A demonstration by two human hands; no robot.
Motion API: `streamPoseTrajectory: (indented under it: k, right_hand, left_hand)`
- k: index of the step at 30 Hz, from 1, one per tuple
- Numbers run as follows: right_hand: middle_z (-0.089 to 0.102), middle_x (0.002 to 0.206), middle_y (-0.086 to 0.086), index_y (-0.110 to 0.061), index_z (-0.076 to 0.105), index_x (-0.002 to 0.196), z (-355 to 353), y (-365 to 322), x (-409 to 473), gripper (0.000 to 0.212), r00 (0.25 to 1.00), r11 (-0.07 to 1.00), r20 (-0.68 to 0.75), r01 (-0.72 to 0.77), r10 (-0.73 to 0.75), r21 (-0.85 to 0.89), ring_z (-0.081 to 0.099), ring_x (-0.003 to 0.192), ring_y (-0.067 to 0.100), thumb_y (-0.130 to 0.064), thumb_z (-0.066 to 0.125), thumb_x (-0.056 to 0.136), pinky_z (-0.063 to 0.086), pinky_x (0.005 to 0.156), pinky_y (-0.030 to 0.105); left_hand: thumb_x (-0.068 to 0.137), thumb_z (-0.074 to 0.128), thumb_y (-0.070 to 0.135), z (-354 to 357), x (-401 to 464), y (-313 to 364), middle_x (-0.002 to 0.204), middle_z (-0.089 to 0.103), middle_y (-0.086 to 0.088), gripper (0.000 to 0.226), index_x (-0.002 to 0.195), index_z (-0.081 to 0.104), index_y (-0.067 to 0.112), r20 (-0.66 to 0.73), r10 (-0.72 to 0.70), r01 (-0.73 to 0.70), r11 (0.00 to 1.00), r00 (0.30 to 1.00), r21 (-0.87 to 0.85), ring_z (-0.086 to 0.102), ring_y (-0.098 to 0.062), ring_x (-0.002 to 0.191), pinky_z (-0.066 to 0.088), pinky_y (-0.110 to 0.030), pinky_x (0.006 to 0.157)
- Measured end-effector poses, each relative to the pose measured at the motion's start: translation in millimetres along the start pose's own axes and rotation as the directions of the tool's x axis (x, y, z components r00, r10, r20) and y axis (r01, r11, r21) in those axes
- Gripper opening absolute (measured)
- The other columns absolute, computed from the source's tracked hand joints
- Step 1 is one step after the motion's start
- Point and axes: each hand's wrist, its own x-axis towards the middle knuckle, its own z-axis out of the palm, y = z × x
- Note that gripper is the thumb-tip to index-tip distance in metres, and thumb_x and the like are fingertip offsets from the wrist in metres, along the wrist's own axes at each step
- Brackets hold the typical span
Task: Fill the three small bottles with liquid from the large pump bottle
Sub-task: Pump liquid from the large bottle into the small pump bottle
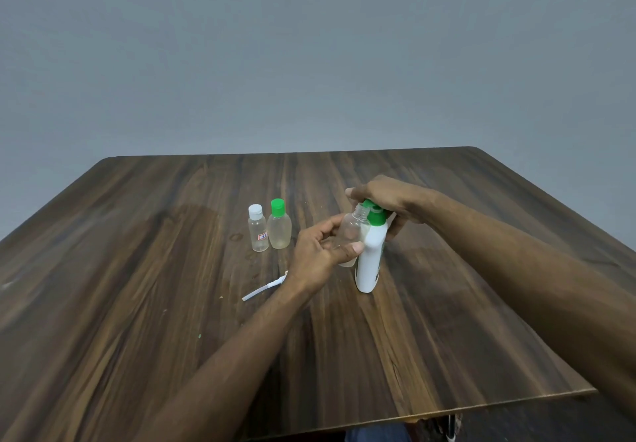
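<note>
Centre-right of frame | clear uncapped small plastic bottle (pixel 348 235) pinched by left hand (pixel 318 255) | white green-topped pump bottle (pixel 370 255) pressed by right hand (pixel 385 202) | spill risked if neck is misaligned with nozzle

A plain grey-blue wall (pixel 309 45) fills the upper half of the view, smooth and evenly lit, with a slightly darker tone toward the corners. Below it stands a dark brown wooden table (pixel 137 269) with streaky lengthwise grain and rounded far corners. Its surface carries a soft sheen and a few pale specks. The near edge shows a lighter rim, chipped in one spot.
</note>
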Motion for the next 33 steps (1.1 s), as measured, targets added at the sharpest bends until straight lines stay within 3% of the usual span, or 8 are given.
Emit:
streamPoseTrajectory:
  k: [3, 11, 20, 28, 33]
  right_hand:
    - [0.074, 0.094, 0.014, -0.010, 0.066, 0.096, -0.6, -1.2, -0.2, 0.046, 1.000, 1.000, 0.023, -0.015, 0.015, 0.016, 0.071, 0.085, 0.032, -0.052, 0.047, 0.102, 0.059, 0.072, 0.042]
    - [0.075, 0.094, 0.016, -0.006, 0.067, 0.101, 0.3, 1.6, 3.5, 0.040, 1.000, 1.000, -0.007, 0.017, -0.017, -0.024, 0.072, 0.081, 0.033, -0.041, 0.047, 0.104, 0.061, 0.068, 0.042]
    - [0.074, 0.089, 0.011, -0.014, 0.065, 0.088, -0.6, -0.7, 1.0, 0.053, 0.999, 1.000, 0.033, 0.007, -0.007, 0.019, 0.072, 0.084, 0.031, -0.062, 0.047, 0.099, 0.060, 0.075, 0.047]
    - [0.073, 0.091, 0.018, -0.008, 0.066, 0.094, 1.7, -0.8, 0.0, 0.034, 0.999, 0.999, -0.022, 0.026, -0.027, -0.036, 0.070, 0.078, 0.034, -0.030, 0.044, 0.104, 0.061, 0.076, 0.052]
    - [0.075, 0.092, 0.014, -0.011, 0.065, 0.092, 1.4, 0.5, 0.6, 0.048, 1.000, 1.000, -0.010, 0.021, -0.021, 0.012, 0.073, 0.085, 0.033, -0.055, 0.049, 0.100, 0.062, 0.076, 0.049]
  left_hand:
    - [0.076, 0.072, -0.004, 0.6, -0.7, -0.1, 0.095, 0.072, 0.003, 0.041, 0.107, 0.066, 0.022, 0.011, 0.002, -0.001, 1.000, 1.000, -0.019, 0.065, -0.010, 0.087, 0.050, -0.020, 0.066]
    - [0.067, 0.074, 0.011, 1.1, -0.6, -2.8, 0.091, 0.072, 0.006, 0.042, 0.107, 0.066, 0.022, 0.006, -0.015, 0.015, 0.999, 1.000, -0.031, 0.064, -0.008, 0.084, 0.051, -0.021, 0.067]
    - [0.065, 0.074, 0.012, 2.0, 0.1, -3.0, 0.094, 0.072, 0.002, 0.044, 0.108, 0.066, 0.022, 0.000, -0.022, 0.022, 0.999, 1.000, -0.036, 0.064, -0.012, 0.087, 0.051, -0.023, 0.069]
    - [0.066, 0.075, 0.012, -0.3, -0.9, -5.6, 0.096, 0.072, 0.001, 0.045, 0.109, 0.066, 0.020, -0.008, -0.019, 0.019, 1.000, 1.000, -0.019, 0.065, -0.012, 0.088, 0.053, -0.024, 0.071]
    - [0.067, 0.075, 0.011, -0.1, 0.1, -4.5, 0.099, 0.072, -0.001, 0.049, 0.114, 0.065, 0.016, -0.007, -0.025, 0.025, 1.000, 1.000, -0.019, 0.065, -0.012, 0.090, 0.051, -0.024, 0.071]
